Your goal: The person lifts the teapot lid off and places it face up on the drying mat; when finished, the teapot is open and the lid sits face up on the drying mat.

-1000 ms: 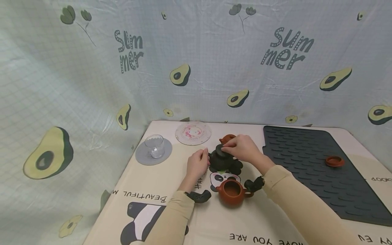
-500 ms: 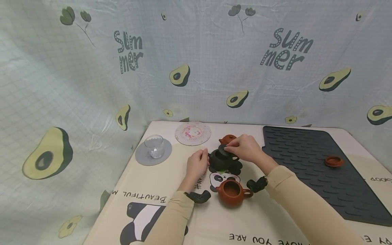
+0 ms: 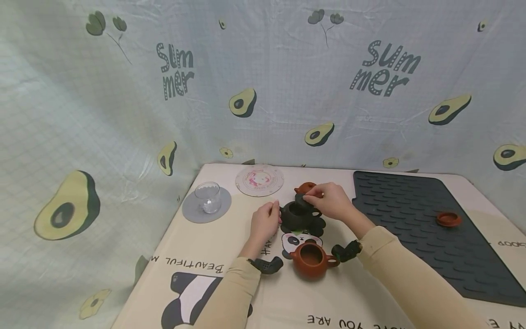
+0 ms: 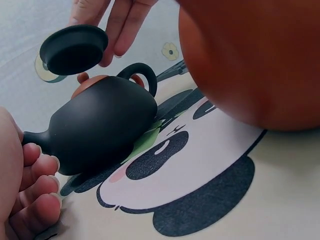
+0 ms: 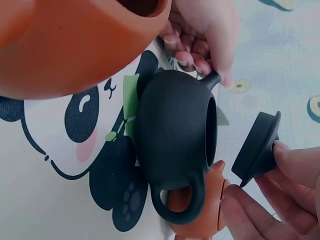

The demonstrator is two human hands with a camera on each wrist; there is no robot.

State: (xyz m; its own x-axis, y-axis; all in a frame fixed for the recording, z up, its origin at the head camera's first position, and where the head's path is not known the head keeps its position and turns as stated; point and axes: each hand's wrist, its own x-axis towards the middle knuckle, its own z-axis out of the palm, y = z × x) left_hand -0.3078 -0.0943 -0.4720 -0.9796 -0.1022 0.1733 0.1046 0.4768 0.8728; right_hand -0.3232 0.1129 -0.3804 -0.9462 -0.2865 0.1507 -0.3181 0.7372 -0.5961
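Observation:
The black teapot (image 3: pixel 294 220) stands upright in the middle of the table with its mouth uncovered. My left hand (image 3: pixel 265 222) pinches the tip of its spout (image 5: pixel 210 81), the other fingers curled below. Between thumb and fingers, my right hand (image 3: pixel 334 201) grips the knob of the black lid (image 5: pixel 256 148). In the left wrist view the lid (image 4: pixel 75 52) hangs tilted, apart from the pot's opening. Nearer to me sits a reddish-brown teapot (image 3: pixel 311 269), also uncovered. A smaller orange-brown teapot (image 3: pixel 305 188) with its lid on is partly hidden behind the black one.
A glass cup (image 3: pixel 208 198) rests on a grey round mat (image 3: pixel 190 211) at the left. Behind it lies a round patterned coaster (image 3: pixel 259 180). On the right, a dark ridged mat (image 3: pixel 402 237) bears a reddish-brown lid (image 3: pixel 448 219). A printed curtain (image 3: pixel 279 91) hangs behind the table.
My right hand has lifted the black lid off the black teapot and moved it slightly right, tilting it. The left hand stays at the spout.

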